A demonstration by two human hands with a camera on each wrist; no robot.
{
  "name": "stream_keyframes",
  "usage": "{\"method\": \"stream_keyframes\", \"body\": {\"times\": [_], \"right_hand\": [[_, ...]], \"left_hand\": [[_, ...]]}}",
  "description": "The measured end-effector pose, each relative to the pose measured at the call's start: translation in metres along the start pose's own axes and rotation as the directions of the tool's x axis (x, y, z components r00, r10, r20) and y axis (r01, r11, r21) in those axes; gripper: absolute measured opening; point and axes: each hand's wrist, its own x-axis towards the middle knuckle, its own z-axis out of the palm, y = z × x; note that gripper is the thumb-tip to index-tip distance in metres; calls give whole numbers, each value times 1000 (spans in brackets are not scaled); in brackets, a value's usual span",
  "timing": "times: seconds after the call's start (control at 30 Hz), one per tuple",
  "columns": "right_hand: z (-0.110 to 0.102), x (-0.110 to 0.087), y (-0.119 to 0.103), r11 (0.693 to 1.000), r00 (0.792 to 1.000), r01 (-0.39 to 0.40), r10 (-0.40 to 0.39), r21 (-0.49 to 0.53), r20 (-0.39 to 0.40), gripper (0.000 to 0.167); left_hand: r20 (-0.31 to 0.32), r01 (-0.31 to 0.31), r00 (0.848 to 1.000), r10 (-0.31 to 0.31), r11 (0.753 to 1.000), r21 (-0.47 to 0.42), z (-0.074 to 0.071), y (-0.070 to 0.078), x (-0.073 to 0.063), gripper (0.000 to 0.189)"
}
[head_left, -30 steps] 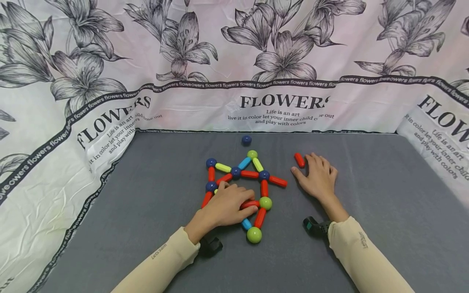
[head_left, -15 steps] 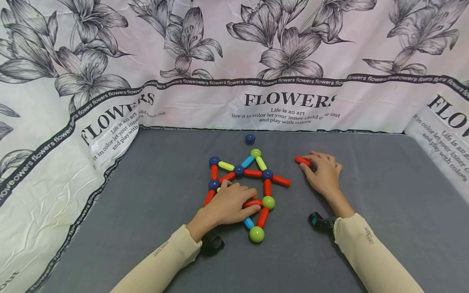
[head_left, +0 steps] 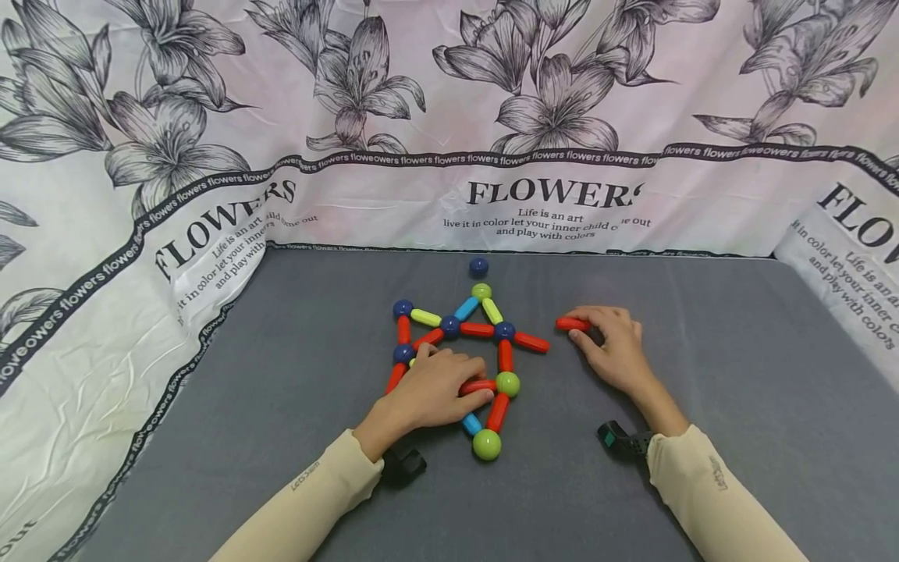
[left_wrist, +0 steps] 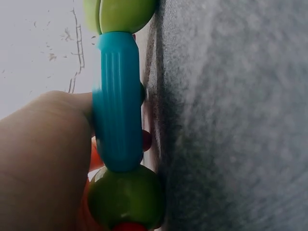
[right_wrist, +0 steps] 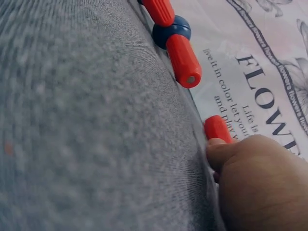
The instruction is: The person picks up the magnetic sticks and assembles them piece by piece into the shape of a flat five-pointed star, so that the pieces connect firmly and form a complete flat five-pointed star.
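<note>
A flat frame of magnetic rods and balls lies mid-table. My left hand [head_left: 431, 388] covers its lower left part and holds a red magnetic rod [head_left: 481, 385] between thumb and forefinger. That rod's right end meets a green ball [head_left: 508, 384]. Up close in the left wrist view, a blue rod [left_wrist: 118, 101] joins two green balls. To the right, my right hand [head_left: 618, 347] pinches a loose red magnetic rod [head_left: 572, 323], apart from the frame. Its end also shows past the thumb in the right wrist view. A red rod [head_left: 531, 342] juts from a dark blue ball [head_left: 504, 331] towards it.
A single dark blue ball [head_left: 478, 268] sits behind the frame, near the table's back edge. A flower-printed white cloth [head_left: 379, 203] hangs along the back and left of the grey tabletop [head_left: 281, 406]. Both wrists wear black camera straps.
The right hand has taken hold of the loose red magnetic rod, turned it sideways and brought it slightly nearer the person. The left hand stays on the frame, which shows little change.
</note>
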Motion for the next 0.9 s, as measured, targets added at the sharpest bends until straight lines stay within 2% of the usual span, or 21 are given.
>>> {"method": "stream_keyframes", "body": {"times": [0.17,0.53,0.73,0.9], "right_hand": [[1,-3,-2,999,999,44,-44,9,3,23],[6,-6,-13,964,981,192,-193,184,-12,31],[17,-11,-28,943,955,286,-295,168,34,31],[23,-13,-32,922,929,355,-366,158,49,34]], "left_hand": [[3,4,1000,-4,1000,-2,1,-1,0,23],[-32,13,999,-12,1000,14,2,-6,3,24],[-26,29,999,-28,999,26,2,-7,5,24],[-18,31,999,-31,999,29,4,-8,5,25]]}}
